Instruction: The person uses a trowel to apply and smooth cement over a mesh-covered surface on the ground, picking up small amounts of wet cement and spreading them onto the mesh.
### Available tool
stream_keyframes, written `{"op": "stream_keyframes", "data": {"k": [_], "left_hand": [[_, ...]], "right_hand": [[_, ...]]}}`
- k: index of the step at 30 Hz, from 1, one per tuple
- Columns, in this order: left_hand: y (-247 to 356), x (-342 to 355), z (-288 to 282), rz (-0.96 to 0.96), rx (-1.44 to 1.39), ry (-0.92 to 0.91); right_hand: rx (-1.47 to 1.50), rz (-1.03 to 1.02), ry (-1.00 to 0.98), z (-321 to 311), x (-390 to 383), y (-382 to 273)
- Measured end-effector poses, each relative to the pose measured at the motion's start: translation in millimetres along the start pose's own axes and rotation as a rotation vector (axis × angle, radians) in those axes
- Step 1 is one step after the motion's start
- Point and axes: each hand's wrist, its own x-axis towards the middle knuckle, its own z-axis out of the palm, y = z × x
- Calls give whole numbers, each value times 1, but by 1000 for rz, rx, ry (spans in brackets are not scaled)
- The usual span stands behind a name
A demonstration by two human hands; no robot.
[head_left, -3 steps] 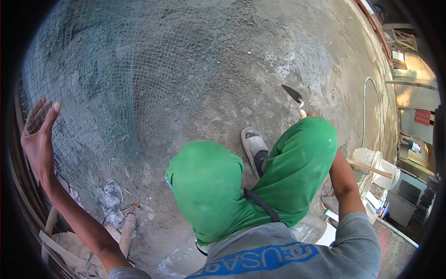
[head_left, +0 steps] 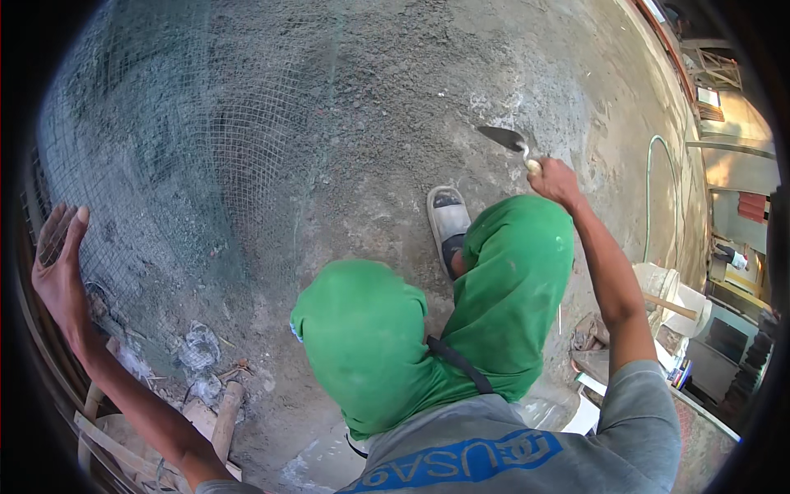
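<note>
My left hand [head_left: 62, 267] is at the left edge of a wire mesh [head_left: 247, 140], its fingers apart and touching or very near the mesh. My right hand [head_left: 556, 181] is closed on the pale handle of a pointed trowel [head_left: 502, 137], whose dark blade points left over rough grey mortar [head_left: 387, 99]. The mesh lies over this mortar on the left. I am crouched, my green-trousered knees [head_left: 510, 239] below the trowel, with a grey slide sandal [head_left: 447, 216] on the rough surface.
Crumpled plastic [head_left: 200, 354] and wooden pieces [head_left: 226, 416] lie at lower left. At right are a green hose [head_left: 650, 189], a white bucket [head_left: 658, 280] with a wooden stick [head_left: 675, 307], boards and stacked items. Farther right is a lit structure with red material [head_left: 750, 206].
My right hand with the trowel has moved up and left, out from behind my knee. My left hand is slightly lower. The raised knee and foot appear a little higher and further left.
</note>
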Motion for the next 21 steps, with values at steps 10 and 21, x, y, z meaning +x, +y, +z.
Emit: {"op": "stream_keyframes", "data": {"k": [10, 21], "left_hand": [[114, -4, -106, -151, 202, 45], [283, 13, -190, -386, 173, -13]], "right_hand": [[88, -653, 218, -117, 221, -189], [-170, -468, -218, -140, 154, 0]]}}
